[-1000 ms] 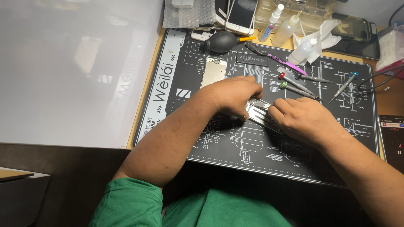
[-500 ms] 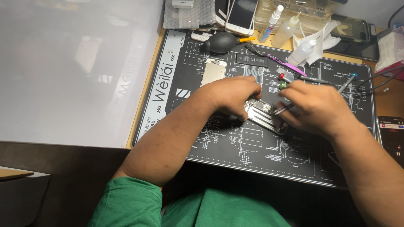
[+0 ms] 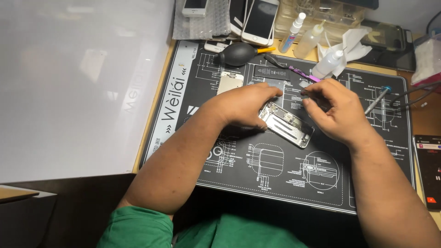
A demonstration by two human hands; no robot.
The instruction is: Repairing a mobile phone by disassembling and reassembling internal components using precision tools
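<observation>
An opened phone body (image 3: 288, 124) with bare metal insides lies tilted on the black repair mat (image 3: 257, 165). My left hand (image 3: 250, 104) rests over its upper left end, fingers curled down on it and holding it in place. My right hand (image 3: 337, 112) hovers just right of the phone, thumb and forefinger pinched around a small grey piece (image 3: 305, 84) near the mat's upper middle. Both forearms reach in from the bottom of the view.
A black air blower (image 3: 236, 53), a purple-handled tool (image 3: 301, 73), a screwdriver (image 3: 377, 97), three small squeeze bottles (image 3: 310, 40), several phones (image 3: 259, 18), a metal plate (image 3: 230, 81) and bubble wrap lie along the back. A white board (image 3: 78, 82) stands left; a dark phone (image 3: 429, 170) lies right.
My right hand lifted away from the phone's middle and moved up and to the right, now pinching a small piece. My left hand stayed on the phone.
</observation>
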